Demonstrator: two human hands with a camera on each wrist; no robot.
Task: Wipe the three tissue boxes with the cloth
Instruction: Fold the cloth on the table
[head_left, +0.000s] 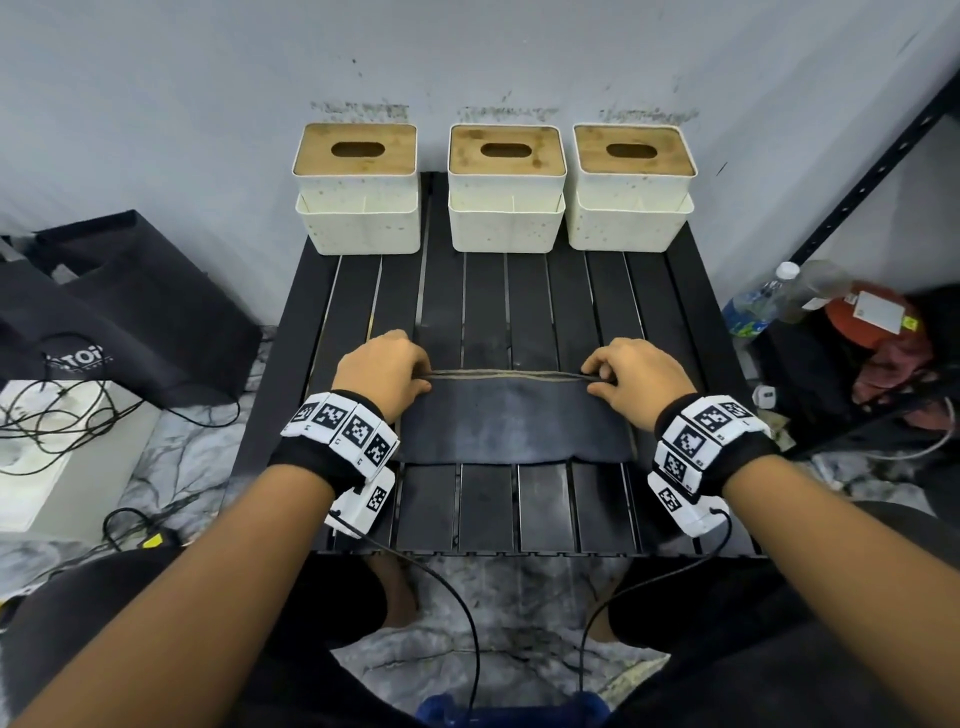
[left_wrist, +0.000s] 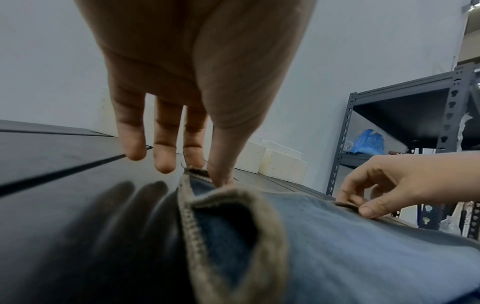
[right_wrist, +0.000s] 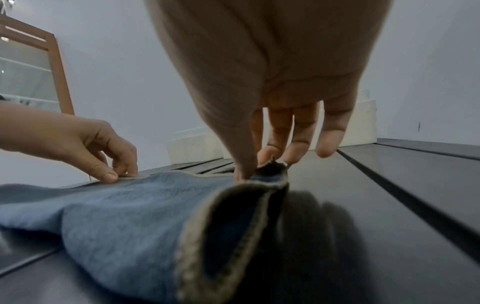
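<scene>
Three cream tissue boxes with wooden lids stand in a row at the table's far edge: left (head_left: 357, 192), middle (head_left: 506, 189), right (head_left: 631, 189). A blue-grey cloth (head_left: 514, 423) with a tan hem lies folded in half on the black slatted table (head_left: 519, 306), near the front. My left hand (head_left: 387, 371) pinches the cloth's far left corners (left_wrist: 197, 174) between thumb and forefinger. My right hand (head_left: 631, 376) pinches the far right corners (right_wrist: 262, 168) the same way. Both hands are well short of the boxes.
A black bag (head_left: 119, 312) and a white box with cables (head_left: 62, 447) sit on the floor to the left. On the right stand a dark metal shelf frame (head_left: 878, 171), a plastic bottle (head_left: 758, 301) and a red item (head_left: 872, 322).
</scene>
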